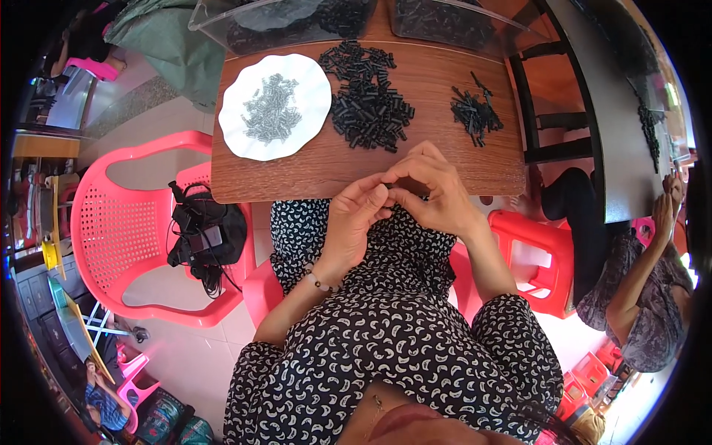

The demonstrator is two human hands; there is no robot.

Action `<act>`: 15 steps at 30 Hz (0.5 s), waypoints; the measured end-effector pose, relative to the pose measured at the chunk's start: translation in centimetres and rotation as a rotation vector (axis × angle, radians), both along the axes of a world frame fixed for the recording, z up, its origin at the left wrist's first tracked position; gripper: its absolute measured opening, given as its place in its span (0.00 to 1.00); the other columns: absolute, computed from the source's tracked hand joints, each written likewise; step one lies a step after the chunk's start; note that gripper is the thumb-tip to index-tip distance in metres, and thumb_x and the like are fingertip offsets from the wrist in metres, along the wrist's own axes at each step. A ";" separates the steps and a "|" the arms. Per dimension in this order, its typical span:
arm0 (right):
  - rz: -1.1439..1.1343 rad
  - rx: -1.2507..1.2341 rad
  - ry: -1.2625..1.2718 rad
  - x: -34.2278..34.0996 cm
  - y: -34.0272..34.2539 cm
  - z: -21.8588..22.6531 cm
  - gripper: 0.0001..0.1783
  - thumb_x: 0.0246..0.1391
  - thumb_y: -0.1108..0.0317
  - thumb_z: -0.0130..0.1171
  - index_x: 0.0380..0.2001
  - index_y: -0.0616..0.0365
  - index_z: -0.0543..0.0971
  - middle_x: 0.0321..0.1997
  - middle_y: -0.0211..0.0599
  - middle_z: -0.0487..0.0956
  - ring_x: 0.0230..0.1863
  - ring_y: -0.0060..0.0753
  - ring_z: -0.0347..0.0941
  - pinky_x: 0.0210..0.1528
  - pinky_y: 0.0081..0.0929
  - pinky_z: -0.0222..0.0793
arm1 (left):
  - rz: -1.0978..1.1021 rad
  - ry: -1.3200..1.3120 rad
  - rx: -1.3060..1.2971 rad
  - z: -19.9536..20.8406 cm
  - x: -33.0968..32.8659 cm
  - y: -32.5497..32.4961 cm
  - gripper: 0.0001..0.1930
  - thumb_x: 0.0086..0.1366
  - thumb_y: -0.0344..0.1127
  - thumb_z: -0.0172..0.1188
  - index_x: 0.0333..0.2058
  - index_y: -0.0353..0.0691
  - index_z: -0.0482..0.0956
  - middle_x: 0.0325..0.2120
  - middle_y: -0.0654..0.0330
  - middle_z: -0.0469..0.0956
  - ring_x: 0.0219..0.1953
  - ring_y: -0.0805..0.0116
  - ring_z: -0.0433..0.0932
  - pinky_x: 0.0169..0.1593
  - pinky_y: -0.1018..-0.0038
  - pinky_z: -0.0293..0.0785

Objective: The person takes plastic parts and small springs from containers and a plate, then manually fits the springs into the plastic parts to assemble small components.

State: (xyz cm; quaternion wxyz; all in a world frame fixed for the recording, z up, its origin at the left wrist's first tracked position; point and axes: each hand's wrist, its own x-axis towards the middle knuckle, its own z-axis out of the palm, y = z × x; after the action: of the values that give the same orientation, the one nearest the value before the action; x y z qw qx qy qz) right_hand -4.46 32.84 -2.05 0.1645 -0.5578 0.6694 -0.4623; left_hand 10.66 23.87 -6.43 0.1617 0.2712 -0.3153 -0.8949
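The left hand (356, 215) and right hand (434, 189) are pinching a tiny black piece (391, 185) together at the table's (311, 174) near edge, seemingly joining parts; next likely needs a spring from the white plate (315, 81).

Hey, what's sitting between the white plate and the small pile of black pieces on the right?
The big pile of black pieces lies between the white plate and the small pile, seen in the head view.
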 end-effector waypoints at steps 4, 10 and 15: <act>0.100 0.008 0.098 -0.2 -0.6 0.7 0.18 0.41 0.78 0.67 0.40 0.56 0.82 0.33 0.31 0.80 0.39 0.37 0.69 0.42 0.31 0.69 | 0.034 0.004 -0.153 0.2 0.4 -0.4 0.16 0.64 0.32 0.63 0.48 0.34 0.77 0.38 0.62 0.81 0.34 0.78 0.78 0.38 0.82 0.75; 0.126 0.108 0.085 0.0 -2.0 2.0 0.21 0.41 0.76 0.68 0.44 0.56 0.81 0.32 0.31 0.81 0.37 0.35 0.69 0.42 0.30 0.69 | 0.029 0.038 0.041 0.5 1.1 -1.6 0.16 0.65 0.33 0.60 0.50 0.34 0.76 0.38 0.59 0.82 0.33 0.77 0.79 0.38 0.82 0.76; 0.188 0.051 0.076 -1.3 -5.0 2.5 0.16 0.46 0.70 0.67 0.42 0.56 0.81 0.31 0.33 0.81 0.37 0.38 0.72 0.37 0.32 0.71 | 0.108 0.025 0.236 0.0 1.9 -2.4 0.15 0.66 0.35 0.59 0.49 0.35 0.77 0.41 0.56 0.82 0.33 0.77 0.80 0.37 0.82 0.77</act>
State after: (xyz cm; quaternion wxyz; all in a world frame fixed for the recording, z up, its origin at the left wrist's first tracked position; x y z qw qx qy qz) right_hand -5.79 27.79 0.44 0.1957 -0.6312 0.6312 -0.4061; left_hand 12.58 21.44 -6.44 0.1805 0.2939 -0.1909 -0.9190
